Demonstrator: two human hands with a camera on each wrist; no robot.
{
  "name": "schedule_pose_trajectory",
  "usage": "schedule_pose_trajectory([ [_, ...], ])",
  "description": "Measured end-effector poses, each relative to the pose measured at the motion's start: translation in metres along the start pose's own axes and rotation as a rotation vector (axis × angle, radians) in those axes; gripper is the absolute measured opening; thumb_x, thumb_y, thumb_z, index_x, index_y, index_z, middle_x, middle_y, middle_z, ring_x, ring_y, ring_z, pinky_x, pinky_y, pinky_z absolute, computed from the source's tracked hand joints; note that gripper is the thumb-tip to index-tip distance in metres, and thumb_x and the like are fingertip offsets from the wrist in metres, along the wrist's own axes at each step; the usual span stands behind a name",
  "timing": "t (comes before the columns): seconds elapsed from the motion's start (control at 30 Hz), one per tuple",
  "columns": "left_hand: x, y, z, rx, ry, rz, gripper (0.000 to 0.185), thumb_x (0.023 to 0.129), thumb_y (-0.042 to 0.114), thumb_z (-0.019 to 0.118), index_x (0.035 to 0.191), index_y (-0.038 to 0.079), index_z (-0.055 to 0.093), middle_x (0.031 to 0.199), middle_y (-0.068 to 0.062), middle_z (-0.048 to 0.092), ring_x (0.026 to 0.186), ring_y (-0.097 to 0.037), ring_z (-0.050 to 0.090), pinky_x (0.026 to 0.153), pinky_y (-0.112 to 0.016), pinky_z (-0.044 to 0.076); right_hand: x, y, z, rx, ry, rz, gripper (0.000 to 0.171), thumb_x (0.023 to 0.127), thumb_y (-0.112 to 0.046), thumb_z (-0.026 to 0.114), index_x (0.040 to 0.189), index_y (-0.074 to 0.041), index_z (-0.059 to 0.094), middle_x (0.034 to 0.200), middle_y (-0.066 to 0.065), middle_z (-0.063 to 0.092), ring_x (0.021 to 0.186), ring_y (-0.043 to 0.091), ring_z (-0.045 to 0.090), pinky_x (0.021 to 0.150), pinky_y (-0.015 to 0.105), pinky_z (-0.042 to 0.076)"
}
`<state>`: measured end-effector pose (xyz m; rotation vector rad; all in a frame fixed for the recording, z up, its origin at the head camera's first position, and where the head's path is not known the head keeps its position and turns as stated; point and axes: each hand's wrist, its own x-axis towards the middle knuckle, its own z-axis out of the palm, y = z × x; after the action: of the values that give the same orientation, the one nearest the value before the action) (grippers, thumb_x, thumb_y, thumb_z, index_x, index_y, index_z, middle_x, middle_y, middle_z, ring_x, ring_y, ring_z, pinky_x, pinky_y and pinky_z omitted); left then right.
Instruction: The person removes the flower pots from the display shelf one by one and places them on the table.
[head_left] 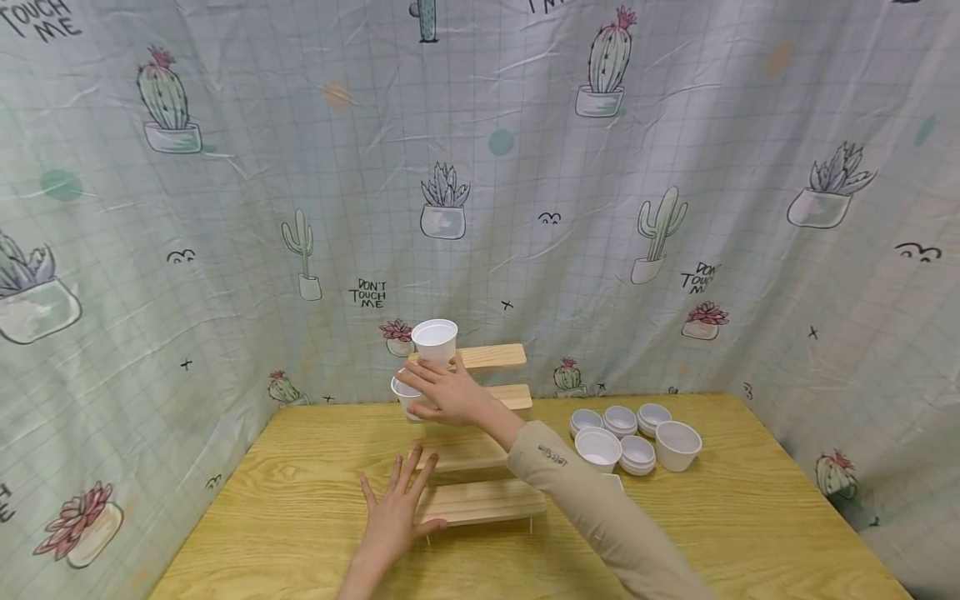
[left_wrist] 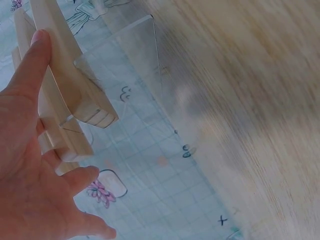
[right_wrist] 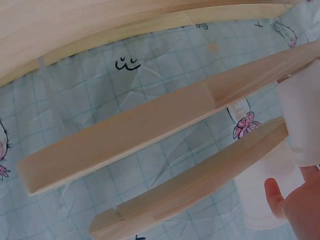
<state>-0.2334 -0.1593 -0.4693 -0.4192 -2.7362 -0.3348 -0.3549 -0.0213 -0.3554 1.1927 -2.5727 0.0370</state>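
Observation:
A stepped wooden shelf (head_left: 480, 500) (left_wrist: 75, 95) (right_wrist: 140, 130) with four tiers stands mid-table. One white cup (head_left: 435, 337) (right_wrist: 302, 115) sits upright on the top tier's left end. My right hand (head_left: 433, 392) (right_wrist: 295, 205) reaches over the shelf and holds a second white cup (head_left: 403, 393) (right_wrist: 260, 195) at the left end of the tier below. My left hand (head_left: 393, 510) (left_wrist: 30, 165) lies flat on the table with its fingers spread. Its thumb rests against the left end of the bottom tier.
Several more white cups (head_left: 630, 433), some stacked, stand in a cluster on the wooden table (head_left: 285, 508) to the right of the shelf. A cactus-print cloth (head_left: 480, 167) hangs behind and on both sides of the table.

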Motion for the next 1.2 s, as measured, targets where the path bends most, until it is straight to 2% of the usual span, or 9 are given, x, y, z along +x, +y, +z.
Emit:
schedule_pose_trajectory([
  [0.2, 0.0, -0.001, 0.001, -0.005, -0.011, -0.004, 0.09, 0.062, 0.052, 0.068, 0.139, 0.023, 0.031, 0.147, -0.008, 0.023, 0.13, -0.041, 0.029, 0.087, -0.08, 0.011, 0.0, -0.001, 0.002, -0.01, 0.002, 0.002, 0.053, 0.092, -0.051, 0.034, 0.141, -0.033, 0.023, 0.149, -0.006, 0.023, 0.136, 0.015, 0.024, 0.105, 0.056, 0.024],
  [0.4, -0.001, -0.001, 0.001, -0.003, -0.011, -0.004, 0.091, 0.062, 0.052, 0.068, 0.139, 0.023, 0.031, 0.147, -0.008, 0.022, 0.13, -0.041, 0.028, 0.087, -0.08, 0.012, -0.003, -0.001, 0.0, 0.018, 0.015, -0.006, 0.047, 0.093, -0.049, 0.033, 0.138, -0.038, 0.028, 0.149, -0.003, 0.024, 0.136, 0.017, 0.025, 0.104, 0.06, 0.021],
  [0.53, -0.001, -0.001, 0.001, -0.009, -0.002, 0.011, 0.091, 0.062, 0.051, 0.068, 0.139, 0.02, 0.031, 0.147, -0.01, 0.024, 0.13, -0.042, 0.028, 0.087, -0.077, 0.02, -0.004, -0.001, -0.001, -0.002, 0.02, -0.01, 0.043, 0.094, -0.047, 0.03, 0.137, -0.04, 0.029, 0.149, -0.004, 0.023, 0.135, 0.017, 0.027, 0.104, 0.06, 0.022],
  [0.63, -0.001, -0.002, 0.001, 0.0, 0.025, 0.045, 0.091, 0.062, 0.051, 0.069, 0.138, 0.016, 0.034, 0.145, -0.012, 0.027, 0.128, -0.042, 0.031, 0.084, -0.073, 0.032, -0.005, -0.001, 0.0, -0.026, 0.021, -0.014, 0.042, 0.094, -0.046, 0.029, 0.136, -0.041, 0.03, 0.149, -0.005, 0.022, 0.134, 0.018, 0.028, 0.104, 0.059, 0.023],
  [0.83, 0.0, -0.005, 0.004, 0.079, 0.084, 0.113, 0.092, 0.059, 0.055, 0.069, 0.135, 0.014, 0.038, 0.142, -0.013, 0.034, 0.121, -0.037, 0.041, 0.079, -0.058, 0.045, -0.007, 0.0, -0.001, -0.05, 0.054, -0.037, 0.041, 0.094, -0.045, 0.032, 0.135, -0.041, 0.033, 0.146, -0.002, 0.03, 0.13, 0.019, 0.033, 0.102, 0.059, 0.026],
  [0.93, 0.001, -0.006, 0.005, 0.107, 0.082, 0.117, 0.093, 0.059, 0.058, 0.067, 0.136, 0.015, 0.038, 0.142, -0.012, 0.034, 0.121, -0.034, 0.042, 0.081, -0.056, 0.045, -0.009, 0.001, -0.001, -0.057, 0.077, -0.045, 0.041, 0.094, -0.046, 0.033, 0.134, -0.041, 0.033, 0.145, -0.002, 0.033, 0.128, 0.02, 0.036, 0.101, 0.058, 0.028],
  [1.2, 0.004, -0.005, 0.002, 0.139, 0.062, 0.107, 0.094, 0.057, 0.061, 0.067, 0.135, 0.016, 0.039, 0.142, -0.012, 0.035, 0.124, -0.034, 0.039, 0.09, -0.059, 0.039, -0.014, 0.005, -0.001, -0.077, 0.116, -0.055, 0.042, 0.092, -0.048, 0.037, 0.133, -0.041, 0.036, 0.139, -0.002, 0.04, 0.125, 0.019, 0.039, 0.097, 0.054, 0.034],
])
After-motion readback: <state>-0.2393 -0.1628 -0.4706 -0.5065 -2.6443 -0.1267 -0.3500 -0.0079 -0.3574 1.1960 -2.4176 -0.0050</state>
